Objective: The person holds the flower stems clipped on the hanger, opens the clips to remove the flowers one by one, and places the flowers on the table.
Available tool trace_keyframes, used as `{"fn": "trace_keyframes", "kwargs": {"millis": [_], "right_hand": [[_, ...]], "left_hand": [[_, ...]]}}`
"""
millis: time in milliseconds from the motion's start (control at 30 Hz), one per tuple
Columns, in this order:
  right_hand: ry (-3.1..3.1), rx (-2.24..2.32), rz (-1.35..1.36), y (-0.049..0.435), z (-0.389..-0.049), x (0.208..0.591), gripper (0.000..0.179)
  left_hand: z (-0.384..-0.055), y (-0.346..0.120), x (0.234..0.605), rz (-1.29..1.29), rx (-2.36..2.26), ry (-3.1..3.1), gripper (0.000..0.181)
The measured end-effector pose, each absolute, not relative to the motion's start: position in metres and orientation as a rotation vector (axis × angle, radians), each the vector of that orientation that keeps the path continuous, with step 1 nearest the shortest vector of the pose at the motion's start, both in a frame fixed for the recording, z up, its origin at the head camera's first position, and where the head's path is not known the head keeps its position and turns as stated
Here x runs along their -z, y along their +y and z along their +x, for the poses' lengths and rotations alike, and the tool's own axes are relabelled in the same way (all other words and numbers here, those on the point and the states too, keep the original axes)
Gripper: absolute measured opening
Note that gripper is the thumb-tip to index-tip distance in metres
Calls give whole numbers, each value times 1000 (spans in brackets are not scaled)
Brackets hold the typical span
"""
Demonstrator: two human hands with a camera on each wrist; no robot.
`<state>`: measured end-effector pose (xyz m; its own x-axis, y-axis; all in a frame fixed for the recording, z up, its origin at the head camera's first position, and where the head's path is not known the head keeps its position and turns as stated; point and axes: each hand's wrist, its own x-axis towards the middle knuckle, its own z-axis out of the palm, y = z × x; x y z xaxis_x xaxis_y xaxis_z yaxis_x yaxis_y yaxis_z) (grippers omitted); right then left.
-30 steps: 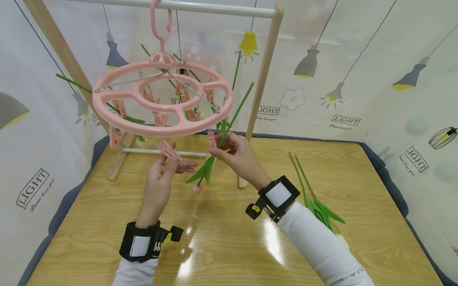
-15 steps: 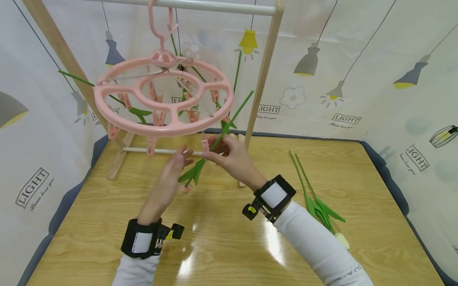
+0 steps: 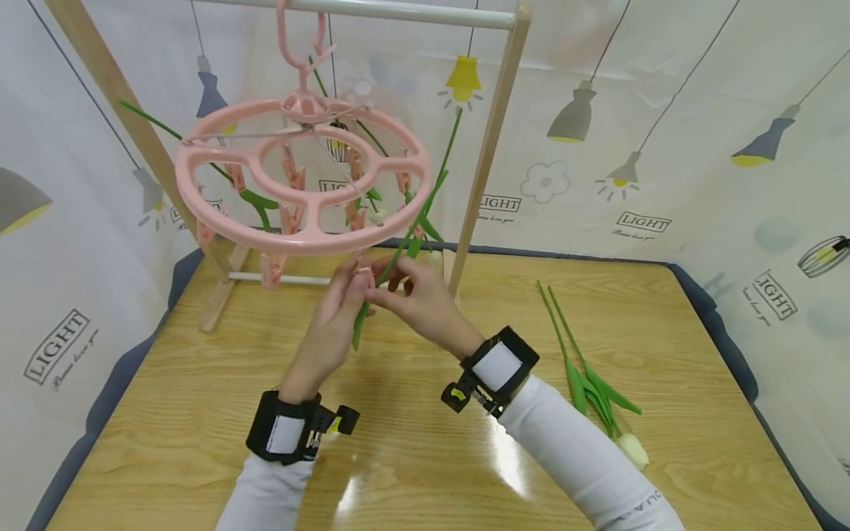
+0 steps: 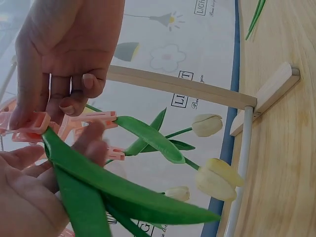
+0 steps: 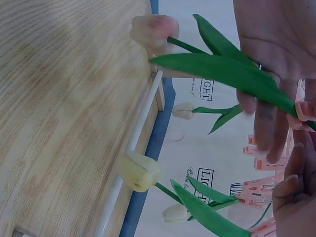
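Note:
A pink clothespin hangs below the near rim of the round pink drying hanger. My left hand pinches this clothespin, thumb in front and fingers behind. Close beside it, my right hand holds an artificial tulip by its green stem, thumb tip near the clothespin. The stem slants up to the right, with leaves and flower hanging downward. In the right wrist view, the pinkish-white flower is blurred, and the stem meets the clothespin. Fingers partly hide the clip's grip.
Other tulips hang from clothespins around the hanger. A wood-and-white-bar rack carries the hanger by its hook. Tulips with a white flower lie on the table to the right. A printed curtain surrounds the table.
The right hand has moved left with the tulip. The left hand let go of one clothespin, then came right to the clothespin beside the stem. The hanger has turned slightly.

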<state>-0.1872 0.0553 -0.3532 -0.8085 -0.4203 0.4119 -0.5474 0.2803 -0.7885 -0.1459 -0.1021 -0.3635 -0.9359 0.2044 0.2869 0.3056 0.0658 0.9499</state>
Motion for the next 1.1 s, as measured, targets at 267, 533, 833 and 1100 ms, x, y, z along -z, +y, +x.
{"fn": "trace_keyframes", "kwargs": {"millis": [267,533,833,1100], "right_hand": [[-2384,-1490,939,53,-185,354,29],[-2337,-1642,889,64,-189,346,31],[-2214,-1836,885,78,-194,325,29],[-2179,-1920,893,80,-195,328,23]], "left_hand": [[-149,-101,367,-433,1836,-2274,45],[-150,-105,370,-400,1751,-2244,44],[-149,-107,369,-487,1753,-2154,47],[-149,-112,371,-486,1701,-2182,43]]}}
